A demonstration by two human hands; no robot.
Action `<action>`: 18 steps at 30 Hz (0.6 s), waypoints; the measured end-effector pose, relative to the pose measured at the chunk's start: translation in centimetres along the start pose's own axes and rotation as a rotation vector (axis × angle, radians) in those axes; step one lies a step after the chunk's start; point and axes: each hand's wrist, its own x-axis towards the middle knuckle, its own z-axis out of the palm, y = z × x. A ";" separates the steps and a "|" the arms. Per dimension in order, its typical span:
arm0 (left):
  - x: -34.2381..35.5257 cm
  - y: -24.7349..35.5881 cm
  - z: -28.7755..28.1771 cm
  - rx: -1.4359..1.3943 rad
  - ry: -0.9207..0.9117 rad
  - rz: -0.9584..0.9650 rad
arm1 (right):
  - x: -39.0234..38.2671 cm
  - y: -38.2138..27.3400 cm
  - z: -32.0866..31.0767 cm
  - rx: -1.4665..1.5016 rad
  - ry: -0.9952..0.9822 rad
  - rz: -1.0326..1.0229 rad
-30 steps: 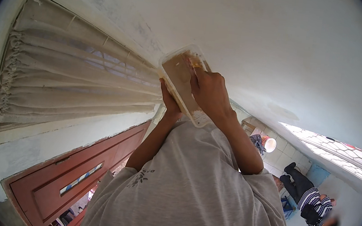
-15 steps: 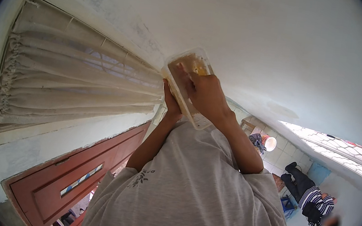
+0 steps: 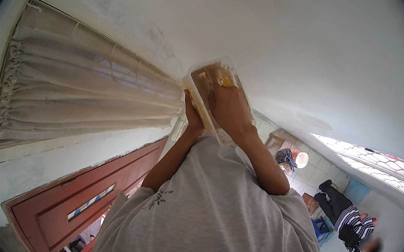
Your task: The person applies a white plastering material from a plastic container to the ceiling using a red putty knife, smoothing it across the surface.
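So your left hand [image 3: 194, 117] has its fingers wrapped round the left wall of that clear plastic tub [image 3: 202, 103], which is up in front of your chest, tilted. Your right hand [image 3: 229, 110] is down in it, fingers curled, a yellow thing [image 3: 225, 81] right by the knuckles; can't tell if you're gripping it. Brown smears inside. Label-wise, the left of your shirt [image 3: 217, 208] has a dark leafy print [image 3: 156, 199], too small to tell if any's lettering. Bucket [image 3: 301, 160] off to the right.
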 end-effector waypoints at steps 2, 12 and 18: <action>0.1 -0.1 -0.9 -0.033 -0.032 -0.034 | 0.0 0.7 0.1 0.031 -0.030 -0.008; -0.2 0.3 0.6 0.016 0.026 0.025 | 0.2 -0.1 -0.3 0.081 -0.038 -0.071; -0.1 1.1 0.5 -0.027 0.008 0.039 | 0.1 -1.2 -1.9 0.083 -0.056 0.029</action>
